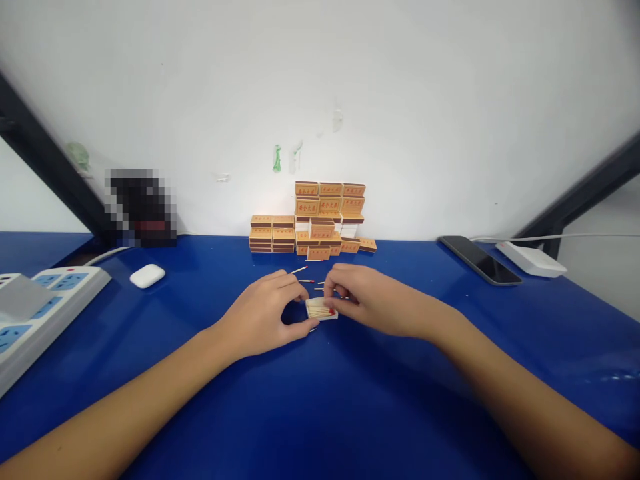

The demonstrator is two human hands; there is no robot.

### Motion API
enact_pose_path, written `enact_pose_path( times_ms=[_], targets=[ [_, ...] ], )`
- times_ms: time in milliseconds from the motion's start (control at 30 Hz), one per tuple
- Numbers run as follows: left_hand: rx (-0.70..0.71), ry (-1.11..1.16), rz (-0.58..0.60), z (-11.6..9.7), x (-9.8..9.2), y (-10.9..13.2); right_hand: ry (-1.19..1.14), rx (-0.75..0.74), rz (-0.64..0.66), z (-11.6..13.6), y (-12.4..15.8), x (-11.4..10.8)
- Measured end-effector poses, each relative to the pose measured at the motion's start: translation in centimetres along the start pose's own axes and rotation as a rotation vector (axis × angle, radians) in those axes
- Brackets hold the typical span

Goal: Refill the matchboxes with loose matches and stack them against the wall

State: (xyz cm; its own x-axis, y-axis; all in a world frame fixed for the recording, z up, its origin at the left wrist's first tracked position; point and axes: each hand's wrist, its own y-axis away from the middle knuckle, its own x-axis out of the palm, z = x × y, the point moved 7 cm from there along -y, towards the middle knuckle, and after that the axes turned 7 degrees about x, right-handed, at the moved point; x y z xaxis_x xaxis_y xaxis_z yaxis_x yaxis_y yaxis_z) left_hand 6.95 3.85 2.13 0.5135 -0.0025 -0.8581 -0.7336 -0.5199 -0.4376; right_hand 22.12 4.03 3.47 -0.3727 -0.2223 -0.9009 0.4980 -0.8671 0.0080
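A small white matchbox tray (313, 315) with several red-tipped matches (320, 311) in it lies on the blue table. My left hand (270, 310) holds the tray's left end between thumb and fingers. From the other side my right hand (370, 300) reaches over the tray, its fingers bent together at the match heads. Whatever those fingertips grip is hidden. Loose matches (307, 281) lie on the table just beyond the tray, partly covered by my right hand.
Against the wall stand stacked orange matchboxes (330, 205), with a lower stack (273, 235) to their left. A power strip (65, 300) and a white earbud case (147, 275) lie at left. At right are a dark phone (480, 260) and a white cabled box (531, 259).
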Motion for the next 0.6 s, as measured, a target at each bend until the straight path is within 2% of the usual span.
enact_pose_path(
  times_ms=[133, 267, 333, 433, 600],
  targets=[
    [0.004, 0.019, -0.009, 0.0, 0.0, 0.0, 0.014, -0.046, -0.023, 0.8, -0.3, 0.2],
    [-0.031, 0.032, -0.018, 0.4, -0.1, 0.1, 0.128, 0.031, -0.145, -1.6, -0.2, -2.2],
    [-0.037, 0.03, -0.014, 0.4, -0.1, 0.1, 0.191, 0.128, -0.101, -3.6, -0.2, -2.8],
    [-0.012, 0.006, -0.014, 0.1, -0.2, 0.0, 0.168, 0.222, 0.053, -6.0, -0.2, -2.5],
    [0.002, -0.012, -0.011, 0.0, -0.3, -0.1, 0.072, 0.208, 0.14, -6.1, -0.5, -1.5]
  ],
)
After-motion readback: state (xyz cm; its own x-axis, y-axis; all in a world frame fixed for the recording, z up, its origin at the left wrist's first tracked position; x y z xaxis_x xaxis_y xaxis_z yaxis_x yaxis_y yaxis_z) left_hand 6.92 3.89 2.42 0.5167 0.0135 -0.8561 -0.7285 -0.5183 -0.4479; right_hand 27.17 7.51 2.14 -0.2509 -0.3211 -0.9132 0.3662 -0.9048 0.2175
